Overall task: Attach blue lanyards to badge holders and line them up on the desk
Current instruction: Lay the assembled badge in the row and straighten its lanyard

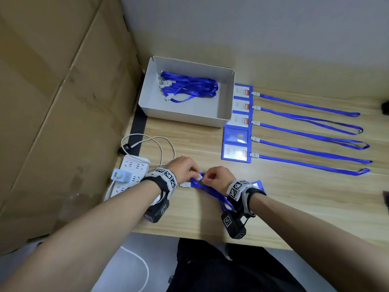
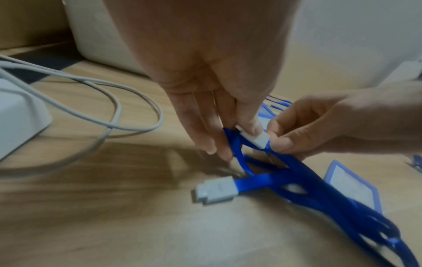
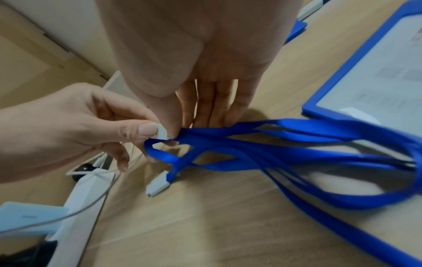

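Observation:
Near the desk's front edge my left hand [image 1: 194, 174] pinches the white clip [image 2: 253, 138] of a blue lanyard [image 3: 274, 144] between thumb and fingers. My right hand [image 1: 207, 179] pinches the blue strap right beside that clip. The straps lie tangled under both hands. A second white clip [image 2: 214, 191] lies loose on the desk just below them. A blue badge holder [image 3: 376, 72] lies flat beside my right wrist, partly covered by the straps. At the right, several badge holders [image 1: 235, 152] with lanyards [image 1: 311, 163] attached lie in a row.
A grey tray [image 1: 223, 121] at the back holds more blue lanyards [image 1: 189, 87]. A white power strip [image 1: 130, 171] with a charger and looping cable [image 1: 162, 148] sits left of my hands. Cardboard [image 1: 52, 102] walls the left side. The desk's front edge [image 1: 189, 236] is close.

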A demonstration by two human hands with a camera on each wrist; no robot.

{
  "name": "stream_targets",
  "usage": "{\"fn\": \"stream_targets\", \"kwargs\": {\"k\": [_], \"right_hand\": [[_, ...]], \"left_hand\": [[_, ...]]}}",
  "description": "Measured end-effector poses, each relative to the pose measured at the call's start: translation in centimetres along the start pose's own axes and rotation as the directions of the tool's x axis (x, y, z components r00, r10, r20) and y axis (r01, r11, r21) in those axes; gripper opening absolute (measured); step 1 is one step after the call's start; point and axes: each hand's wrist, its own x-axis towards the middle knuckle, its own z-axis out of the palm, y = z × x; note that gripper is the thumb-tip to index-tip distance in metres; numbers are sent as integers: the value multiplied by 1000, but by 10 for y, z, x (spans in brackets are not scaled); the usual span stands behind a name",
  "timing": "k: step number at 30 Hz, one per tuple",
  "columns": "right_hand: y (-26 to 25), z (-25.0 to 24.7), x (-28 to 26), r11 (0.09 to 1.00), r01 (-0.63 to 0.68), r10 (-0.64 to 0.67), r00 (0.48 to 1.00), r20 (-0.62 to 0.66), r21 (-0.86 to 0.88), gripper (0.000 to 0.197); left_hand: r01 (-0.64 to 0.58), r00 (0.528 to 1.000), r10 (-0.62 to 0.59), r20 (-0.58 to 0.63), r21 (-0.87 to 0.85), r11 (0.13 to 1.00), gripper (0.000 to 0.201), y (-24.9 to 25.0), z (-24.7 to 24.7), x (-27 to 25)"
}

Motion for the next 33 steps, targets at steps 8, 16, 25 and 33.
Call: {"fn": "stream_targets", "kwargs": {"k": [8,16,25,33], "right_hand": [[-2,-46,-24,885,-54,18,996,83,463,21],[31,-109,-67,935,39,-79,992,101,352,38],[100,-139,-111,978,127,-120,992,-51,167,26],[156,-182,-160,905,70,23,977,-212,421,32]], "left_hand": [[0,988,-23,-153,-147,989,10,34,-33,-2],[162,972,-192,-136,-205,965,13,80,-57,-6],[146,983,-157,-91,-110,983,14,149,-29,13],[123,988,-126,-87,-35,992,18,212,14,45]]}}
